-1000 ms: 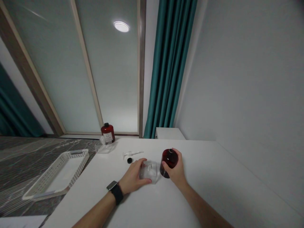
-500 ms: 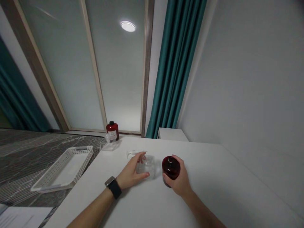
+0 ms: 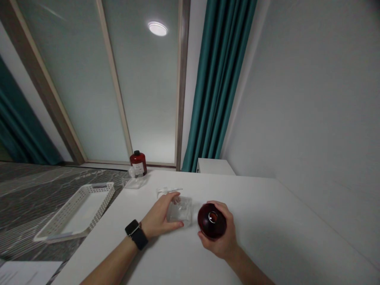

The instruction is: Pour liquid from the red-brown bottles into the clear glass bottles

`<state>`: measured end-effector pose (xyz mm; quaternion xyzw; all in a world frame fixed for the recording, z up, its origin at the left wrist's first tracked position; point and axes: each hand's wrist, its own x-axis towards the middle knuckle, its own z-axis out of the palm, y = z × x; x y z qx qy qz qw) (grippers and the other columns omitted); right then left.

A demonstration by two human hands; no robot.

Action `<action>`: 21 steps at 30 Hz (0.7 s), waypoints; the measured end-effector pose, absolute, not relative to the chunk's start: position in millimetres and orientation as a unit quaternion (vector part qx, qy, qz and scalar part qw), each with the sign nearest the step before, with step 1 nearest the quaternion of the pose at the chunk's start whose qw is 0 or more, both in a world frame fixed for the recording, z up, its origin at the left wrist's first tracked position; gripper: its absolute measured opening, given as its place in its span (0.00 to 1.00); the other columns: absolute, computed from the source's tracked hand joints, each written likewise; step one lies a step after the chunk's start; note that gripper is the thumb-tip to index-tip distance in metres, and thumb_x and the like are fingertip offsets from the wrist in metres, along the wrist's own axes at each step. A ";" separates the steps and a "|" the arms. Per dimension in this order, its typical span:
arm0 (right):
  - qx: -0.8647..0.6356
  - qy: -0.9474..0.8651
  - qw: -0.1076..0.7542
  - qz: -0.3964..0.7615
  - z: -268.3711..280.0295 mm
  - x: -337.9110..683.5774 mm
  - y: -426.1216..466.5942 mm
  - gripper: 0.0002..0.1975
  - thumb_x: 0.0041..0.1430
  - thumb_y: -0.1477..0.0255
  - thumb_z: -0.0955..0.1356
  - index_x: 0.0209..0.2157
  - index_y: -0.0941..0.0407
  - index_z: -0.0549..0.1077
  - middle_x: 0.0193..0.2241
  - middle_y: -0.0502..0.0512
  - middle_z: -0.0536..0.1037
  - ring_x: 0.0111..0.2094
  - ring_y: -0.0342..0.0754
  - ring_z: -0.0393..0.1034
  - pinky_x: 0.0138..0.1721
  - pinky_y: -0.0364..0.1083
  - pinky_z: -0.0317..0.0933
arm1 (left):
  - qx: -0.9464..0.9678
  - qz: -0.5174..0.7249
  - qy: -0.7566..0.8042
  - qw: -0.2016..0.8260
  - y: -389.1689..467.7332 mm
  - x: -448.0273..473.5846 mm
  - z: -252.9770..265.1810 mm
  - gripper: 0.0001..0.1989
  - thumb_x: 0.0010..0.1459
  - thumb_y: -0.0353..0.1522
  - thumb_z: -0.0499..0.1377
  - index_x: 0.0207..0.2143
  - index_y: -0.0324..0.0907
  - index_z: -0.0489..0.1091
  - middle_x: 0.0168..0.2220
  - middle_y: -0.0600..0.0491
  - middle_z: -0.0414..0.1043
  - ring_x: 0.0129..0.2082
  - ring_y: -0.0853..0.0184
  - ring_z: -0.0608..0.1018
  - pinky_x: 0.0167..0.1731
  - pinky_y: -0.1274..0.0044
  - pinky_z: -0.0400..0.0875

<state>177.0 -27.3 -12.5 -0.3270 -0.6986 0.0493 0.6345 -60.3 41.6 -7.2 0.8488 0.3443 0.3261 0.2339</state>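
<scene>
Through my head camera, I see both of my hands over a white table (image 3: pixel 276 221). My right hand (image 3: pixel 225 239) holds a dark red bottle (image 3: pixel 208 230), gripping its right side, with the thumb on the near side and the fingers curled around the far side. The bottle's round shoulder and open mouth (image 3: pixel 213 217) face up toward me; I cannot tell whether its base touches the table.

To the left, well inside my reach and just apart from the bottle, sits a clear square container (image 3: pixel 183 209). My left hand (image 3: pixel 157 219) holds it in a broad curve from the left, thumb along the near side and fingers at the far side. I wear a dark watch (image 3: pixel 136 234) on that wrist.

Just beyond my left fingers lies a clear pump top (image 3: pixel 169 190), partly hidden by my hand. At the table's far left corner stands a second red bottle (image 3: pixel 138 159), upright, with a dark cap and a pale label, and a clear piece (image 3: pixel 135 183) in front of it. A white perforated basket (image 3: pixel 101 209) is left of the table, above a dark streaked floor (image 3: pixel 18 190). Behind the table, a low white cabinet (image 3: pixel 215 167) stands near a teal curtain (image 3: pixel 221 87) and frosted door panels (image 3: pixel 145 99).
</scene>
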 end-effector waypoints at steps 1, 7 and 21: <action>-0.324 -0.698 0.636 0.052 -12.2 177.0 -27.5 0.37 0.47 0.74 0.72 0.59 0.52 0.58 0.49 0.61 0.70 0.49 0.57 0.69 0.49 0.57 0.67 | 0.852 0.322 0.345 0.228 41.5 -60.7 -7.0 0.40 0.48 0.37 0.68 0.60 0.41 0.55 0.55 0.41 0.67 0.53 0.50 0.71 0.55 0.58 0.66; -0.299 -0.705 0.641 0.048 -9.7 176.9 -28.7 0.39 0.47 0.75 0.71 0.60 0.51 0.56 0.49 0.61 0.70 0.49 0.57 0.70 0.48 0.58 0.67 | 0.857 0.317 0.352 0.203 42.2 -62.5 -8.2 0.40 0.48 0.37 0.68 0.61 0.41 0.56 0.54 0.41 0.68 0.52 0.50 0.73 0.53 0.59 0.68; -0.365 -0.734 0.569 0.064 -18.9 184.8 -24.1 0.38 0.45 0.73 0.72 0.58 0.52 0.58 0.49 0.60 0.70 0.49 0.57 0.71 0.48 0.54 0.69 | 0.852 0.332 0.349 0.203 35.5 -58.4 3.2 0.41 0.50 0.37 0.68 0.62 0.42 0.53 0.56 0.41 0.67 0.54 0.51 0.73 0.56 0.59 0.67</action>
